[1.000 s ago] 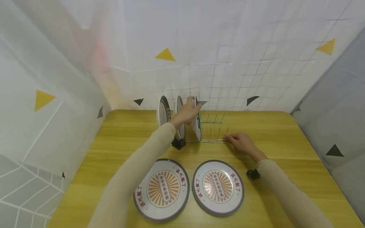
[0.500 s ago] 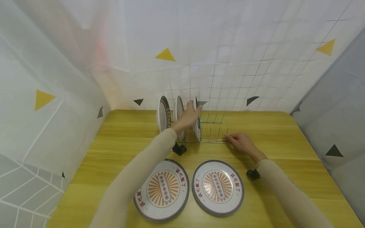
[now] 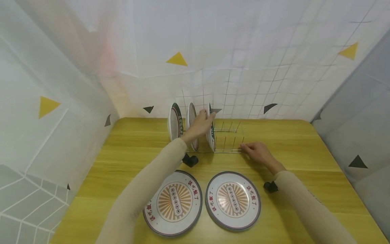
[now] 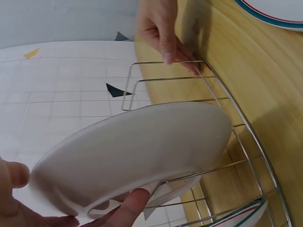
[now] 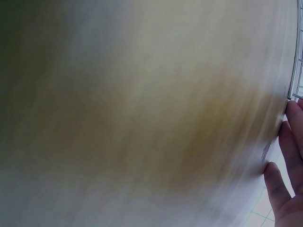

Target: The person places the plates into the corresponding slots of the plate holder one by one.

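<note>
A wire dish rack point(image 3: 226, 152) stands near the back of the table, with three plates upright in it. My left hand point(image 3: 199, 125) holds the rightmost plate point(image 3: 210, 137) near its upper edge, thumb on one side and fingers on the other. From the left wrist view, that plate's pale underside point(image 4: 142, 146) sits between the wires, slightly tilted. To its left in the rack are a middle plate point(image 3: 191, 117) and a left plate point(image 3: 174, 123) with a green rim. My right hand point(image 3: 259, 152) pinches the rack's front right corner; the right wrist view is mostly blurred.
Two round plates with red lettering and orange sunbursts, a left one point(image 3: 173, 203) and a right one point(image 3: 233, 200), lie face up in front of the rack. They seem to rest on others. A white patterned curtain point(image 3: 243, 67) hangs behind the wooden table point(image 3: 292, 142).
My left hand has slid slightly down along the rightmost plate, which keeps its place in the rack. The right hand stays at the rack's corner.
</note>
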The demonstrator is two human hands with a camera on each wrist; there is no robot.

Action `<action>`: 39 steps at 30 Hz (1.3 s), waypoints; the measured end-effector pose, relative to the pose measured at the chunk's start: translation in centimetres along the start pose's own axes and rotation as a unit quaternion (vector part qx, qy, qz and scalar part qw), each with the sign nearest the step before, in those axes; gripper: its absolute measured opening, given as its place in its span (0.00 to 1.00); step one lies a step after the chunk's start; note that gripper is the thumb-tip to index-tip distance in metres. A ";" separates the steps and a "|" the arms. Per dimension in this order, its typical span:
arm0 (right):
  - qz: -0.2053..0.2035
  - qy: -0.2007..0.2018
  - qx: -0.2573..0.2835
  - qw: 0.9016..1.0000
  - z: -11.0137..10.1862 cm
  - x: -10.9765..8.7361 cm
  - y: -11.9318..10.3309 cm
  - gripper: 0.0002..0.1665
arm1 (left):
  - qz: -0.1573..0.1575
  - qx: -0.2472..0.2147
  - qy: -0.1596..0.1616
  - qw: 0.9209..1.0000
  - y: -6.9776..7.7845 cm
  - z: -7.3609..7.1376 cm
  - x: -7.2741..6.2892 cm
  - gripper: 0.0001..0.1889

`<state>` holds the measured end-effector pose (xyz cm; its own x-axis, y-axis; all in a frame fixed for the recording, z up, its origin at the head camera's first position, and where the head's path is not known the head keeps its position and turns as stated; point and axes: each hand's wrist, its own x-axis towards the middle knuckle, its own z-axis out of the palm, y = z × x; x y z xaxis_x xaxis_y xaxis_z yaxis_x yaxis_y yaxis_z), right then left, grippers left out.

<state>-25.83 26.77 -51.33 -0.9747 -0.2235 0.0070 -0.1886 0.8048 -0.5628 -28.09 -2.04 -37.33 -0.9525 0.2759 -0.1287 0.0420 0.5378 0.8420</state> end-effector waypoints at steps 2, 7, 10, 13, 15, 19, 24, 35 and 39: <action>-0.001 0.000 -0.001 1.000 0.0 0.0 0.1 0.26 | 0.004 0.006 0.004 1.000 0.1 -0.3 -0.2 0.41; 0.000 -0.001 -0.002 1.000 -0.1 -0.1 0.1 0.26 | 0.012 -0.022 -0.004 1.000 0.5 -1.1 -1.3 0.41; 0.002 0.001 -0.002 1.000 -0.1 -0.1 0.0 0.27 | 0.021 -0.048 -0.008 0.999 0.6 -1.5 -2.1 0.39; 0.004 0.004 -0.001 1.000 0.0 0.0 0.0 0.27 | 0.031 -0.056 -0.008 0.998 0.6 -1.9 -2.9 0.37; 0.004 0.004 -0.001 1.000 0.0 0.0 0.1 0.26 | 0.038 -0.054 -0.008 0.998 0.5 -2.1 -3.5 0.37; 0.007 0.003 -0.001 1.000 0.0 -0.1 0.1 0.26 | 0.052 -0.066 -0.007 0.996 0.1 -2.4 -5.0 0.34; 0.003 -0.001 -0.002 1.000 -0.1 -0.1 0.0 0.27 | 0.066 -0.110 0.002 0.992 -0.9 -2.6 -6.8 0.31; 0.007 -0.008 -0.001 1.000 -0.1 0.0 0.1 0.27 | 0.066 -0.147 0.035 0.986 -6.0 -4.5 -11.9 0.30; 0.002 -0.007 -0.007 1.000 -0.1 0.1 0.1 0.27 | 0.043 -0.155 0.057 0.985 -9.1 -5.3 -13.3 0.31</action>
<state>-25.92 26.90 -51.27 -0.9738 -0.2274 -0.0066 -0.1862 0.8136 -0.5508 -17.43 -14.78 -40.55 -0.9779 0.2089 -0.0059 0.0458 0.2418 0.9692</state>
